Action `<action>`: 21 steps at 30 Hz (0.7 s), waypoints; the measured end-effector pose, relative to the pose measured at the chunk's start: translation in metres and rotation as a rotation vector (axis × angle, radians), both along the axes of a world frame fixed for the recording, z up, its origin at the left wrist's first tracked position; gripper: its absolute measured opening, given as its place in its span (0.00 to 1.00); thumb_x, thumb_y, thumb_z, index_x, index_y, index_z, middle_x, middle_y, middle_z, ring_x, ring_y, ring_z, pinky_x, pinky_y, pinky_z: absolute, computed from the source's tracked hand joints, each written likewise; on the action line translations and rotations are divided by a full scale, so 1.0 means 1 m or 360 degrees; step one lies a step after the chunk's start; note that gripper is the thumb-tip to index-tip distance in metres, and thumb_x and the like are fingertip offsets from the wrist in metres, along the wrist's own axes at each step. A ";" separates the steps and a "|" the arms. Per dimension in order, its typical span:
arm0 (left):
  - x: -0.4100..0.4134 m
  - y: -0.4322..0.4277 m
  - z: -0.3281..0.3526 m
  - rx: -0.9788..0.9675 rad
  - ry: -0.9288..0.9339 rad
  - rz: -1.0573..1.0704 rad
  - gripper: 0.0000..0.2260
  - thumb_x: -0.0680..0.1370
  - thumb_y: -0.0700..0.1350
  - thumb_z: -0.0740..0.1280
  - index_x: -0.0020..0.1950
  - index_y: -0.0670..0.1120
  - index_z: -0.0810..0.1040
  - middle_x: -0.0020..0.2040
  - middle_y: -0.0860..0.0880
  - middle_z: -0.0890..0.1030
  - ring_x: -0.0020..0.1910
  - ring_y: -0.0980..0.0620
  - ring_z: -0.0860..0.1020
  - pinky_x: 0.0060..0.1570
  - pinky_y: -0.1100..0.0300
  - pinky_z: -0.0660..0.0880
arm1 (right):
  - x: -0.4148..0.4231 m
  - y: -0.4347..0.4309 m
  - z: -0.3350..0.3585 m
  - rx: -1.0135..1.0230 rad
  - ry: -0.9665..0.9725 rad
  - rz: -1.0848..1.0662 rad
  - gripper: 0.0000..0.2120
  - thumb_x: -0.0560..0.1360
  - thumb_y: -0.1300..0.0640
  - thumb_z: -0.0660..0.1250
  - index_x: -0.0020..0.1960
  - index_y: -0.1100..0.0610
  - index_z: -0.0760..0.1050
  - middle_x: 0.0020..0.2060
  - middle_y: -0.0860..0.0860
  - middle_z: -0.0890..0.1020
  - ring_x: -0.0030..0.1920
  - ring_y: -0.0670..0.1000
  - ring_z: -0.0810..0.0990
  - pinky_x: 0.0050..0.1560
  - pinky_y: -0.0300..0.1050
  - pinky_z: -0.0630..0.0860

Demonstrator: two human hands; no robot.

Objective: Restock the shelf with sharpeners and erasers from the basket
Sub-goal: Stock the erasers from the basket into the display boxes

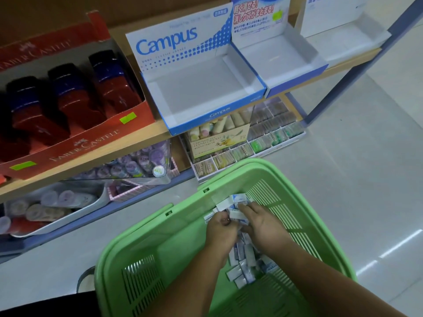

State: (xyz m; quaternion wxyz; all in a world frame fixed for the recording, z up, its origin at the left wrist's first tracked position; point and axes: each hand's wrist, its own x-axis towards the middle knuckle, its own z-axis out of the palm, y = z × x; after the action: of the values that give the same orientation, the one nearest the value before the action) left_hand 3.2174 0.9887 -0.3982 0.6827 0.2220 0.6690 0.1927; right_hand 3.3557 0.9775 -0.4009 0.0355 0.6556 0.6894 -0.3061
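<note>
Both hands reach into the green basket (160, 227) below the shelf (128, 145).
The basket sits low in front of the shelf, which carries a red Faber-Castell box (91, 143) of sharpeners (68, 92) beside a blue-and-white Campus box (174, 40). Inside the basket, the left hand (220, 227) curls its fingers round a few small erasers (242, 255), the right hand (263, 225) pinches one between thumb and fingers, and more lie loose under both wrists.

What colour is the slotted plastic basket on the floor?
The plastic basket is light green; head view shows it.
</note>
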 end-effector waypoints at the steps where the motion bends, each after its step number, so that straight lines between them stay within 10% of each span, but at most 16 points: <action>1: 0.000 0.001 0.003 -0.0016 -0.0062 0.0021 0.13 0.77 0.35 0.71 0.59 0.47 0.77 0.48 0.48 0.84 0.47 0.47 0.85 0.50 0.47 0.84 | 0.000 0.000 0.000 0.0040 0.0001 0.0027 0.28 0.80 0.54 0.67 0.78 0.53 0.65 0.71 0.56 0.73 0.65 0.60 0.74 0.62 0.51 0.74; 13: -0.011 0.002 -0.001 -0.0027 -0.0092 0.0080 0.09 0.78 0.44 0.75 0.54 0.47 0.77 0.53 0.43 0.83 0.44 0.47 0.84 0.43 0.52 0.85 | -0.005 -0.001 0.017 -0.0040 -0.0002 -0.0093 0.28 0.81 0.42 0.63 0.78 0.51 0.62 0.54 0.56 0.81 0.57 0.58 0.78 0.52 0.50 0.74; 21: -0.022 0.001 -0.001 -0.0154 -0.0288 0.0169 0.10 0.80 0.33 0.69 0.61 0.41 0.80 0.58 0.41 0.84 0.51 0.42 0.86 0.54 0.48 0.84 | -0.006 0.002 0.024 -0.0104 0.0445 -0.0465 0.07 0.82 0.56 0.64 0.54 0.56 0.80 0.47 0.56 0.84 0.47 0.58 0.82 0.48 0.50 0.77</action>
State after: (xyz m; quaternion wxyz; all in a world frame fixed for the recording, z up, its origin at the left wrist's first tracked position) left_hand 3.1954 0.9895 -0.3991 0.7390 0.1348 0.6239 0.2153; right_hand 3.3493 0.9793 -0.3765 -0.0841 0.6984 0.5748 -0.4182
